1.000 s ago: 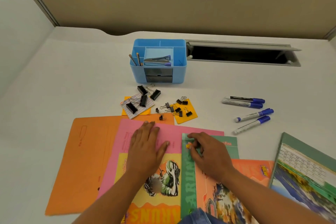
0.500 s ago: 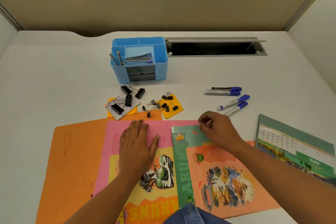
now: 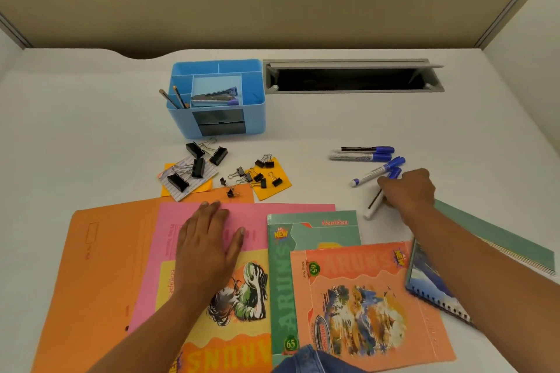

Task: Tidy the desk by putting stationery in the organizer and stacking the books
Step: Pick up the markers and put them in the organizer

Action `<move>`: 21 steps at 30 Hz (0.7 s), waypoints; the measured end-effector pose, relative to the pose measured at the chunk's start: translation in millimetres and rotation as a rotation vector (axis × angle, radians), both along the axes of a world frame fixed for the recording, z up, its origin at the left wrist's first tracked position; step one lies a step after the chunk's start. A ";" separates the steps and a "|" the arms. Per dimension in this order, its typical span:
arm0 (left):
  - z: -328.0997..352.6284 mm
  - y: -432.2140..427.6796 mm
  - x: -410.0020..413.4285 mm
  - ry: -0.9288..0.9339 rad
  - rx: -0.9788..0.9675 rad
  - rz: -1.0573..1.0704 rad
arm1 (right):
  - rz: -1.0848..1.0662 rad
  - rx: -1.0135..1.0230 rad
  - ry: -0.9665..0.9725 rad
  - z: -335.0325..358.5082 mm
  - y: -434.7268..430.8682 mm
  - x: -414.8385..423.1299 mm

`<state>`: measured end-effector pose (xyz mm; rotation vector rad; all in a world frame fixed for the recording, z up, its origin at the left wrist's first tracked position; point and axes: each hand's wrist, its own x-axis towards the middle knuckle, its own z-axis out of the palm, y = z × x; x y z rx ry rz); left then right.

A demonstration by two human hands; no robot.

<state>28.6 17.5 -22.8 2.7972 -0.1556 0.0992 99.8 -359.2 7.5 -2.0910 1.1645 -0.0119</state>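
Note:
A blue organizer (image 3: 254, 118) at the back holds two pencils (image 3: 174, 97) and a stapler (image 3: 215, 97). My right hand (image 3: 409, 191) is closed on a white marker with a blue cap (image 3: 373, 207), its tip low over the desk. Three more blue-capped markers (image 3: 362, 153) lie just beyond it. My left hand (image 3: 209, 247) lies flat, fingers apart, on a pink folder (image 3: 272, 212) and a yellow book (image 3: 242, 351). To their right, a green book (image 3: 280, 281) lies under an orange book (image 3: 363, 297).
Black binder clips (image 3: 197, 166), large and small, lie scattered on sticky notes (image 3: 272, 189) in front of the organizer. An orange folder (image 3: 100, 266) lies at the left, a spiral notebook (image 3: 424, 278) and a green book (image 3: 500, 241) at the right. An open cable slot (image 3: 348, 79) sits behind.
My right hand left the green book's top edge, moved right and forward to the markers and closed on the nearest one, which has turned. My left hand stayed flat.

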 end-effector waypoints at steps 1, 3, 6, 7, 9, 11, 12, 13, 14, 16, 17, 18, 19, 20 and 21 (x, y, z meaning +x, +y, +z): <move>0.4 -0.7 -0.1 0.004 0.001 0.003 | 0.002 0.000 -0.012 1.9 -2.9 -1.5; 0.5 -2.0 -0.6 0.006 0.002 0.008 | 0.022 0.006 -0.075 5.2 -8.8 -6.8; 0.2 -2.4 0.2 0.013 0.011 0.019 | 0.010 0.040 -0.204 11.7 -14.5 -13.7; -0.1 -2.4 0.2 0.015 0.016 0.019 | -0.003 0.045 -0.233 14.8 -15.3 -13.5; -0.3 -2.4 0.2 0.011 0.017 0.016 | -0.018 0.057 -0.254 19.8 -16.3 -8.3; 0.1 -2.4 -0.2 0.003 0.010 0.016 | -0.018 0.100 -0.211 21.1 -15.8 2.4; 0.2 -2.6 -0.5 0.001 0.007 0.016 | -0.020 0.112 -0.185 21.8 -14.3 7.5; 0.3 -2.8 -0.7 0.002 0.005 0.016 | -0.021 0.111 -0.158 21.6 -13.1 12.5; 0.4 -3.0 -0.6 0.002 0.003 0.017 | -0.016 0.102 -0.129 20.4 -11.8 16.8; 0.7 -3.2 -0.2 -0.003 -0.002 0.020 | 0.011 0.082 -0.063 17.4 -9.9 22.8; 1.1 -3.4 -0.1 -0.009 -0.008 0.019 | 0.025 0.074 -0.036 16.4 -9.0 24.0; 1.6 -3.5 -0.4 -0.016 -0.015 0.018 | 0.027 0.065 -0.019 15.4 -8.6 24.1; 2.1 -3.4 -0.7 -0.022 -0.022 0.017 | 0.020 0.056 -0.007 14.3 -8.8 23.5; 2.5 -3.4 -1.0 -0.025 -0.025 0.017 | 0.010 0.044 0.000 13.7 -9.3 22.3; 2.5 -3.1 -1.1 -0.021 -0.026 0.016 | -0.001 0.035 0.002 14.2 -9.4 20.1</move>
